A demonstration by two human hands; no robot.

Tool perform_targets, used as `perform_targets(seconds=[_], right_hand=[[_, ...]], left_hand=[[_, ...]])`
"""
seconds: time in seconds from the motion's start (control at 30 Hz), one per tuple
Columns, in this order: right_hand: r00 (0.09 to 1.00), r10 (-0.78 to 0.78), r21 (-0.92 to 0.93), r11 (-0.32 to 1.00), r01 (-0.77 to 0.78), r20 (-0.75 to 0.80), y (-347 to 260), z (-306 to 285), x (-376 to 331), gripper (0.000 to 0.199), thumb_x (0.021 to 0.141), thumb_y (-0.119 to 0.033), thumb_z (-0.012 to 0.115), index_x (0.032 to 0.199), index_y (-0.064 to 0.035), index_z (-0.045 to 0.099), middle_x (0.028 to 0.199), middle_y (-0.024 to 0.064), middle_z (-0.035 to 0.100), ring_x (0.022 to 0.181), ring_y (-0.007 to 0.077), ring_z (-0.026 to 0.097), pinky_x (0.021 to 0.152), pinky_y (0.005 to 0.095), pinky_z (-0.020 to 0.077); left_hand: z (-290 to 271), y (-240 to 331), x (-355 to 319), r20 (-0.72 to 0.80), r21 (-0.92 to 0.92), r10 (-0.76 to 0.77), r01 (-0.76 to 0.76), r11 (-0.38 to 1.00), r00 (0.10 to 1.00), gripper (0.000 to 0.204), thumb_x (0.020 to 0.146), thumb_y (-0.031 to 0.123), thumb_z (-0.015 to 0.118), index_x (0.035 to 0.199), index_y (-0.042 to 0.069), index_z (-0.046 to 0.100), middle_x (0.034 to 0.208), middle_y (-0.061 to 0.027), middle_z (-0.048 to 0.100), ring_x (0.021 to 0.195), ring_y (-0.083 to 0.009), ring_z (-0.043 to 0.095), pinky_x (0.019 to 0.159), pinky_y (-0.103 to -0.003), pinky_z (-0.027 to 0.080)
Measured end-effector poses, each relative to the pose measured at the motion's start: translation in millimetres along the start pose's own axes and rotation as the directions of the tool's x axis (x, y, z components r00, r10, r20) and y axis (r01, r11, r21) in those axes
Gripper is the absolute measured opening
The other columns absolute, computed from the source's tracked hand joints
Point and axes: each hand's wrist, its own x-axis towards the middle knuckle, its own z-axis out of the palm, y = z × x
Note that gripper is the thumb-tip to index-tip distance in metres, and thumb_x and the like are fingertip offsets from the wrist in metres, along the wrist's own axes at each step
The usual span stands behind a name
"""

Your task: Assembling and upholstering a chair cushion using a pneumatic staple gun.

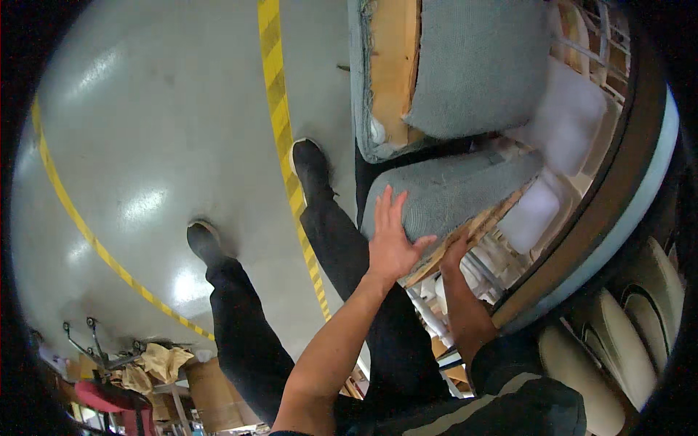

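Observation:
A grey fabric seat cushion with a rough, brown, frayed edge leans at an angle among other pieces, to the right of my legs. My left hand lies on its fabric face with the fingers spread. Against the frayed edge, my right hand grips the cushion, its fingertips partly hidden. Just beyond is a larger grey padded piece, with a bare wooden board showing along its left side.
White, blurred pieces lie in a wire-sided container at the right. Beige curved panels stand at the lower right. Yellow-black tape crosses the grey floor. Cardboard and a red chair are at lower left.

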Motion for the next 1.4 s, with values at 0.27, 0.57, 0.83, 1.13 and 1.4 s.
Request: perform_targets(seconds=[0.27,0.57,0.83,1.13,1.4], right_hand=[[0.996,-0.021,-0.407,0.913,-0.015,-0.083,-30.7,63.4,-0.6,0.066,0.101,-0.048,0.044,0.143,0.0022,0.038,0.143,0.0124,0.044,0.126,0.0259,0.044,0.108,0.0369,0.0327],[0.979,0.195,-0.428,0.881,-0.201,-0.057,-41.6,94.5,-9.4,0.07,0.1,-0.054,0.039,0.141,0.0033,0.041,0.141,0.0142,0.045,0.125,0.0266,0.044,0.107,0.0376,0.0318],[0.973,0.224,-0.133,0.965,-0.228,-0.05,17.0,87.5,0.3,0.07,0.099,-0.056,0.04,0.144,-0.0025,0.039,0.139,0.0101,0.048,0.123,0.0259,0.047,0.106,0.0378,0.0354],[0.987,0.148,-0.005,0.989,-0.149,-0.069,-9.9,77.7,13.8,0.069,0.096,-0.056,0.047,0.133,0.0027,0.051,0.131,0.0118,0.056,0.116,0.0276,0.054,0.101,0.0367,0.0412],[0.939,-0.32,-0.473,0.851,0.227,-0.126,19.8,-2.2,90.8,0.067,0.1,-0.055,0.038,0.138,-0.0004,0.049,0.134,0.0136,0.055,0.12,0.0254,0.053,0.102,0.0379,0.039]], left_hand=[[-8.2,-29.6,40.8,-0.075,-0.139,-0.09,0.079,0.987,0.993,0.097,0.071,0.03,0.084,0.147,0.005,0.029,0.155,-0.0235,0.024,0.144,-0.037,0.026,0.116,-0.041,0.026],[0.3,-43.2,59.8,-0.096,-0.056,-0.095,0.089,0.994,0.991,0.099,0.07,0.022,0.085,0.147,0.006,0.026,0.152,-0.0218,0.031,0.141,-0.036,0.031,0.115,-0.041,0.028],[1.0,-74.6,32.6,-0.171,-0.039,-0.085,0.08,0.996,0.982,0.11,0.068,0.034,0.087,0.149,0.002,0.019,0.147,-0.0241,0.035,0.137,-0.037,0.036,0.113,-0.041,0.032],[19.5,-86.8,-8.5,0.059,0.048,-0.274,0.272,0.961,0.96,0.116,0.067,0.046,0.084,0.149,-0.003,0.019,0.15,-0.0286,0.03,0.137,-0.0423,0.035,0.112,-0.043,0.033],[47.4,-79.8,-8.6,0.096,-0.081,-0.175,0.183,0.98,0.98,0.11,0.069,0.043,0.084,0.146,-0.008,0.024,0.145,-0.0302,0.037,0.135,-0.0421,0.038,0.112,-0.044,0.033]])
